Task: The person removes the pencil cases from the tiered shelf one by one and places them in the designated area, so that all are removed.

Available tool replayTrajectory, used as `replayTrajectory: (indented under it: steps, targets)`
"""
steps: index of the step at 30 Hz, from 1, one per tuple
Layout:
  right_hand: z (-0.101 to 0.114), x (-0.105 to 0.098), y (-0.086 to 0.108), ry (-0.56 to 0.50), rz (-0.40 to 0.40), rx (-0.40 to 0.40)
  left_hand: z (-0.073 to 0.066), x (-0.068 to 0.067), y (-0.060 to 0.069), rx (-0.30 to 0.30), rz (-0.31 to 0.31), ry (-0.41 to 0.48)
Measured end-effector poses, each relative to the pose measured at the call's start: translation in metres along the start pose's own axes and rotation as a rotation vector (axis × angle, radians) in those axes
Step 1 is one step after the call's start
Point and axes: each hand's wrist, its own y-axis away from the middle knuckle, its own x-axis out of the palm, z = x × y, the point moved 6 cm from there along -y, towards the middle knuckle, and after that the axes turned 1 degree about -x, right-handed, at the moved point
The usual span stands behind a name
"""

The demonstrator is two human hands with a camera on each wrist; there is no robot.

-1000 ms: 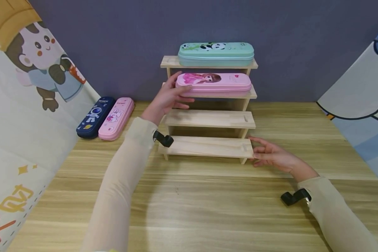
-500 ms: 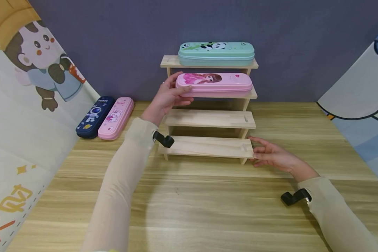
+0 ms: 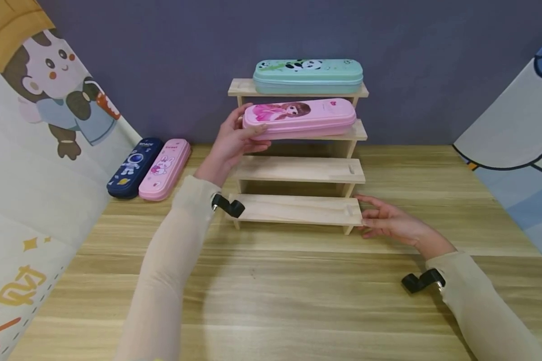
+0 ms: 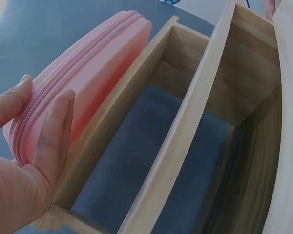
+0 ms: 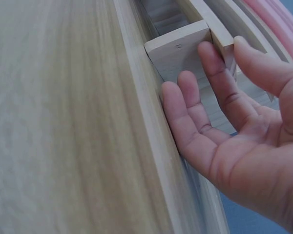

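My left hand (image 3: pixel 235 138) grips the left end of a pink zipped pencil case (image 3: pixel 300 119) with a doll picture on its lid. The case is tilted over the second-highest shelf of a stepped wooden rack (image 3: pixel 298 169), its left end lower than its right in the head view. Thumb and fingers straddle the zip (image 4: pixel 63 68) in the left wrist view. My right hand (image 3: pixel 390 223) pinches the right end of the lowest shelf (image 3: pixel 295 209) between thumb and index finger, the other fingers bent loosely below. A mint-green panda pencil case (image 3: pixel 308 76) lies on the top shelf.
A navy astronaut pencil case (image 3: pixel 134 168) and a pink rabbit pencil case (image 3: pixel 165 169) lie side by side on the wood-grain table (image 3: pixel 271 296), left of the rack. A dark wall (image 3: pixel 162 65) stands behind, with printed cartoon panels (image 3: pixel 31 200) at both sides.
The doll pencil case has shifted left and off its level position on the shelf, with its right end raised. My left hand moved left with it; the right hand stayed at the rack.
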Motion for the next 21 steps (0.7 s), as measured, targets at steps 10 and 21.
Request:
replayTrajectory:
  steps: [10,21]
  targets:
    - [0.0,0.0,-0.001,-0.015,0.0,0.002,-0.006,-0.02,0.022,0.05,-0.026,0.062]
    - [0.0,-0.001,-0.001,-0.015,-0.003,0.005,-0.007,-0.045,0.039,0.091,-0.033,0.073]
